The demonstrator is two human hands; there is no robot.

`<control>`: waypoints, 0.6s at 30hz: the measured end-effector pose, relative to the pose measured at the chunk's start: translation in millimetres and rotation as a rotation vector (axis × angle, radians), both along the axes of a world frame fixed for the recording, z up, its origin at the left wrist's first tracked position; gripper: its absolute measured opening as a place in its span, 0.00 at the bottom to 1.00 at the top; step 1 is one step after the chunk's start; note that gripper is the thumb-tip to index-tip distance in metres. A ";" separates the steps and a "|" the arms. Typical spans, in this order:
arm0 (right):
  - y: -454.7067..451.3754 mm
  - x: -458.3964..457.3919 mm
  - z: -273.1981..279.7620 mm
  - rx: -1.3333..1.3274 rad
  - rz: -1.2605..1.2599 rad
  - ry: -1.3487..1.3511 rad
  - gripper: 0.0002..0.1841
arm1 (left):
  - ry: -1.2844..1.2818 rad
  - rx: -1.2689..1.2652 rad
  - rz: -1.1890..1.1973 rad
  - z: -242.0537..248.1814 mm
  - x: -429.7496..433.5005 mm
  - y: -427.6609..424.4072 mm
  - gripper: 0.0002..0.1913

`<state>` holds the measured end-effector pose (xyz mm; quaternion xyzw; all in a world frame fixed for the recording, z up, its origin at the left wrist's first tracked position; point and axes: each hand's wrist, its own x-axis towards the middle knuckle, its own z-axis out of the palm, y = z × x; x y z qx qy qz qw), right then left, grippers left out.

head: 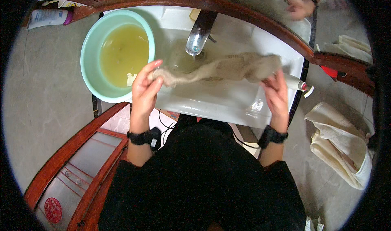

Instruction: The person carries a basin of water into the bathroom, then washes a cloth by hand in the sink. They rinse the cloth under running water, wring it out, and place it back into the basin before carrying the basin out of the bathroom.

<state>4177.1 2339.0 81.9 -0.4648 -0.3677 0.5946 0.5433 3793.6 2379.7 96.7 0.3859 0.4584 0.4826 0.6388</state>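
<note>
A wet grey-beige cloth [232, 67] stretches between my two hands above a white washbasin [201, 110]. My left hand [146, 88] grips its narrow, bunched end, close to the rim of a mint-green plastic tub [87, 59]. At the wider end, my right hand [275, 92] pinches the edge of the cloth, which is slightly blurred. Behind the cloth, a chrome faucet [197, 35] reaches over the basin, where cloudy water stands. Yellowish liquid [123, 53] fills the lower part of the tub.
A white pump bottle [294, 82] lies at the basin's right edge, beside my right hand. Cream towels [342, 145] rest on the grey surface farther right. A tube with a purple cap [50, 18] is at the upper left. A wood-framed mirror [244, 9] borders the back.
</note>
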 end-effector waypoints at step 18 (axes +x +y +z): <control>31.2 -19.3 37.0 -0.019 0.262 -1.051 0.21 | 0.033 -0.491 -0.256 -72.9 18.0 -28.2 0.25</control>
